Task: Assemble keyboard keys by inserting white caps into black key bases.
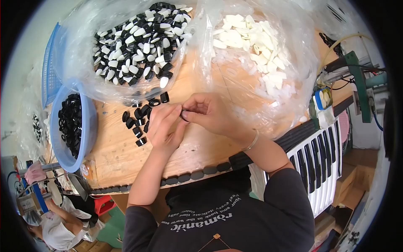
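Observation:
Over the wooden table my two hands meet at a small black ring-like piece. My left hand has its fingers closed on the piece's left side. From the other side my right hand pinches the same piece between thumb and forefinger. The fingers cover much of it, so its full shape is hidden. Just left of my left hand lie several loose short black caps, some with a shiny band. One black cap sits just beyond my fingers.
Ahead lies a clear plastic bag of black caps with white oval pieces. Beside it, another bag holds cream-white flat pieces. A blue basin of black rings stands left. A green-framed device is at right. Another person sits lower left.

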Motion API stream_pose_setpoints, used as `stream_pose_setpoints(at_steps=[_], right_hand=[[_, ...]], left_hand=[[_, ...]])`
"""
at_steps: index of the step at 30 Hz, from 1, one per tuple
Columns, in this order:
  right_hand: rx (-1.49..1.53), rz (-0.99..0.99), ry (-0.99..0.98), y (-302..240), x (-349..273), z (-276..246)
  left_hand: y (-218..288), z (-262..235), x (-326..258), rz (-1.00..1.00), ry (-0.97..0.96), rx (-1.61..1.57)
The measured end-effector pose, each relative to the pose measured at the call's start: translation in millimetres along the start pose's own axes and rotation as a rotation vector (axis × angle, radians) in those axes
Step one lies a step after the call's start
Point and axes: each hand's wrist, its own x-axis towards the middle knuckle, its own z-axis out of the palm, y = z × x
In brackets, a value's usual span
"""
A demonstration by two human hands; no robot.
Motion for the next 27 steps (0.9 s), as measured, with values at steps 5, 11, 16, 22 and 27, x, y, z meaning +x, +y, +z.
stream_pose_setpoints(at_steps=[5, 11, 16, 22, 27], right_hand=[[-0.010, 0.013, -0.033, 0.3, 5.4, -12.5], [-1.168, -0.376, 0.658, -21.2, 15.5, -74.4], [-1.423, -0.223, 0.603, -1.5, 19.6, -105.3], [-1.616, -0.071, 0.639, 3.4, 33.3, -93.2], [-1.617, 0.056, 0.708, -4.8, 29.6, -88.0]], left_hand=[[-1.2, 1.9, -2.3, -0.045, -0.015, 0.014], [-17.1, -1.4, -21.0, -0.456, 0.105, -0.257], [-12.9, -1.9, -18.8, -0.572, 0.155, -0.546], [-13.8, -3.7, -17.9, -0.443, 0.090, -0.527], [-10.5, -3.8, -9.6, -0.349, 0.055, -0.257]])
